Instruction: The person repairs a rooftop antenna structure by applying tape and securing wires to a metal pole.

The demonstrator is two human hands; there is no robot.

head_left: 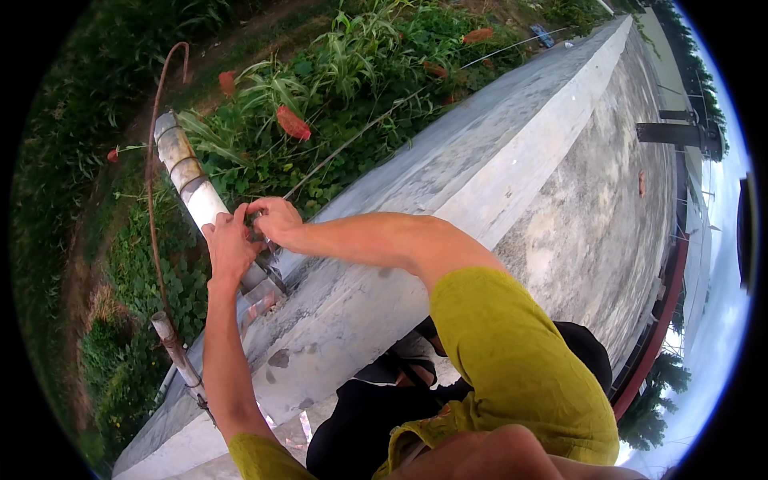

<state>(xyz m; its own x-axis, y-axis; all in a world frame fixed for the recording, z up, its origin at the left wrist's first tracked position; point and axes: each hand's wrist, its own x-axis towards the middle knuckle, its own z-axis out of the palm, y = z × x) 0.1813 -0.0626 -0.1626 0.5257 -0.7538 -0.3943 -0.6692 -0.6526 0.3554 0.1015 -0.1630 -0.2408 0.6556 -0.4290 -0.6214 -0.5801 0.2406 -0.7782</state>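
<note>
A white pipe, stained and bound with dark bands, slants out over the plants from the edge of a concrete ledge. Close against its lower part, my left hand has its fingers bent and drawn together. My right hand meets it from the right, its fingers curled in a pinch. What lies between the fingertips is too small and hidden to name. A thin wire runs from beside my right hand toward the far right. Below my hands, a grey block-like piece sits at the pipe's foot.
The pale concrete ledge drops off on its left to leafy plants with several red mesh bags. A rusty bent rod rises from a shorter pipe at left. A dark post stands far right.
</note>
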